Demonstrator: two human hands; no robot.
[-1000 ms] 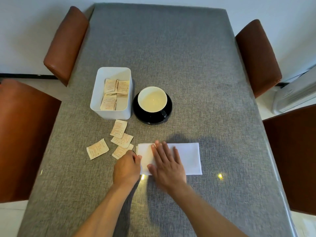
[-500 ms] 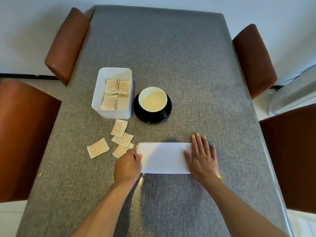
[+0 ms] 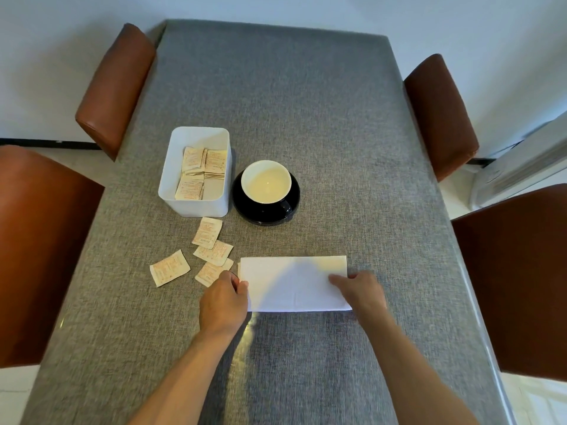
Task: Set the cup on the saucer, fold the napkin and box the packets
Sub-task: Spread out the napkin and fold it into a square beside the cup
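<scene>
1. The white napkin [image 3: 294,283] lies flat on the gray table [image 3: 306,118], a little below the middle of the frame, folded into a long rectangle with its long sides running left to right.
2. The left hand [image 3: 222,302] is at the napkin's left end, fingers curled together and nipping that short edge.
3. The right hand [image 3: 359,289] is at the napkin's right end, fingers bent and close together, their tips on the edge; whether they pinch it or only press on it I cannot tell.
4. Four loose packets [image 3: 211,250] lie on the table just left of the napkin, the nearest one partly hidden by the left hand, and one packet [image 3: 169,268] sits apart, farther left.
5. The white box [image 3: 196,207], left of center, holds more packets [image 3: 202,170] in its near and right parts.
6. The white cup [image 3: 266,181] stands on the black saucer [image 3: 285,210], just to the right of the box and above the napkin.
7. Brown chairs [image 3: 116,87] stand along both long sides of the table, two at the left edge of the frame and two at the right.
</scene>
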